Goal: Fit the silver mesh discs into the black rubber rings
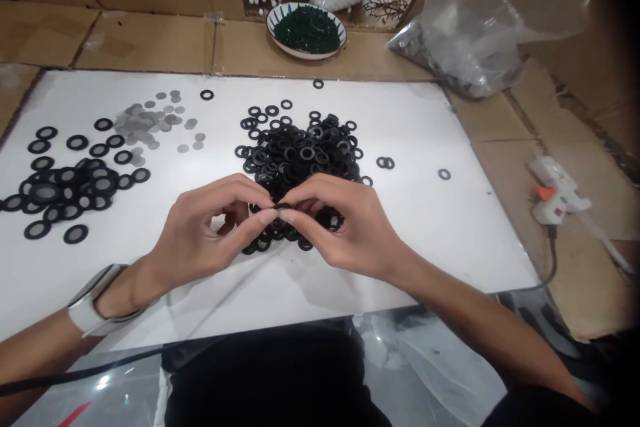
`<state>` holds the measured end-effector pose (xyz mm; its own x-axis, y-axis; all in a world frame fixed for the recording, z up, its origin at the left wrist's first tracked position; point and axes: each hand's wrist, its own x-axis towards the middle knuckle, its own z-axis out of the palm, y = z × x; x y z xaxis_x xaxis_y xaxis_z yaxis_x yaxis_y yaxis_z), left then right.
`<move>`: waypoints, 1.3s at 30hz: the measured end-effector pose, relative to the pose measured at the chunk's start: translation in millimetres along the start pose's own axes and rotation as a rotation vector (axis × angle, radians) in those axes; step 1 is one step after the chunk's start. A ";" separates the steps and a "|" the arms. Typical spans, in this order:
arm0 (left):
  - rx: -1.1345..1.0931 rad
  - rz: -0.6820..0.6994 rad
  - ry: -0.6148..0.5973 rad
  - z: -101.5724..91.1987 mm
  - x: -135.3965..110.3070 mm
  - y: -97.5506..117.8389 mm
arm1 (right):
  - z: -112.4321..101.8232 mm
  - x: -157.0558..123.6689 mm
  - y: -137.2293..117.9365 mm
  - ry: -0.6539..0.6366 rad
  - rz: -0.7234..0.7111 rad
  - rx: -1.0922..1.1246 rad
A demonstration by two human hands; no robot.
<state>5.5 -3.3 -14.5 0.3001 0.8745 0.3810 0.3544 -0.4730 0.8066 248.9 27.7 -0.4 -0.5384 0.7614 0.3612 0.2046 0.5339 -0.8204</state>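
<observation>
Both hands meet above the near side of a heap of black rubber washers (300,153). Thumb and fingertips of my left hand (215,223) pinch one side of a black rubber washer (282,205). My right hand (345,223) pinches its other side, and the fingers cover most of the ring. Whether a disc sits inside it I cannot make out. To the left lies a group of black washers with grey mesh discs (70,190) in their centres. Behind that group are loose grey discs (145,123), thinly scattered.
A white board (425,233) covers the work surface, with cardboard around it. At the back stands a plate (306,53) of dark green bits. A clear plastic bag (470,40) sits back right. A power strip (550,200) with a cable lies at the right.
</observation>
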 end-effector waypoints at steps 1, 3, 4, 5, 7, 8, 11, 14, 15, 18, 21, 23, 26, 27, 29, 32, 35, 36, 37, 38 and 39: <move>-0.023 -0.041 0.045 2.4 -1.3 1.9 | 1.3 0.8 -1.2 0.019 0.055 0.072; -0.067 -0.106 0.103 6.5 -3.2 4.9 | 4.8 1.8 -1.8 0.071 0.136 0.188; -0.083 -0.128 0.117 7.9 -3.7 6.0 | 6.6 2.0 -1.4 0.091 0.163 0.228; -0.093 -0.145 0.120 8.8 -3.8 6.8 | 8.1 2.1 -0.7 0.103 0.180 0.253; -0.103 -0.160 0.116 9.3 -3.4 7.8 | 9.7 2.2 0.5 0.100 0.192 0.264; -0.104 -0.163 0.109 9.1 -3.0 8.0 | 9.6 2.3 0.6 0.089 0.191 0.260; -0.129 -0.162 0.083 7.2 -2.0 7.8 | 7.4 3.3 -1.4 0.071 0.168 0.232; -0.155 -0.159 0.061 5.4 -2.0 6.3 | 4.5 4.3 -4.5 0.049 0.128 0.208; -0.156 -0.155 0.056 4.9 -2.1 5.7 | 3.7 4.4 -5.3 0.041 0.121 0.201; -0.162 -0.142 0.048 4.4 -2.3 4.6 | 1.5 4.1 -6.5 0.023 0.107 0.180; -0.159 -0.133 0.049 4.3 -2.1 5.4 | -0.6 3.7 -6.6 0.014 0.075 0.141; -0.136 -0.145 0.041 3.7 -1.9 6.2 | -2.2 3.7 -6.3 0.009 0.047 0.098; -0.067 -0.142 0.000 1.5 -1.2 6.1 | -5.6 3.6 -4.6 -0.022 -0.008 0.003; -0.037 -0.119 -0.021 0.5 -0.7 5.5 | -7.0 3.4 -3.6 -0.039 -0.027 -0.031; 0.015 -0.051 -0.073 -1.4 0.7 4.0 | -9.7 2.4 -1.4 -0.080 -0.064 -0.094; 0.090 0.027 -0.170 -3.2 2.9 1.8 | -12.7 0.1 0.8 -0.176 -0.103 -0.163; 0.119 0.062 -0.239 -3.9 3.7 0.4 | -13.1 -1.3 -1.2 -0.240 -0.090 -0.170; 0.102 0.073 -0.240 -4.0 3.5 0.2 | -12.7 -1.3 -2.7 -0.229 -0.073 -0.144; 0.073 0.081 -0.226 -4.1 3.2 0.0 | -12.2 -0.9 -4.4 -0.205 -0.049 -0.104; 0.037 0.086 -0.201 -4.3 2.8 0.1 | -11.5 -0.2 -6.2 -0.170 -0.021 -0.054; -0.004 0.081 -0.168 -4.4 2.6 0.2 | -10.7 0.6 -7.8 -0.134 0.011 0.001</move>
<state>2.5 -0.7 -11.4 0.4719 0.8029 0.3642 0.3199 -0.5408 0.7779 255.7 27.9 10.9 -0.6409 0.7109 0.2896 0.2103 0.5254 -0.8244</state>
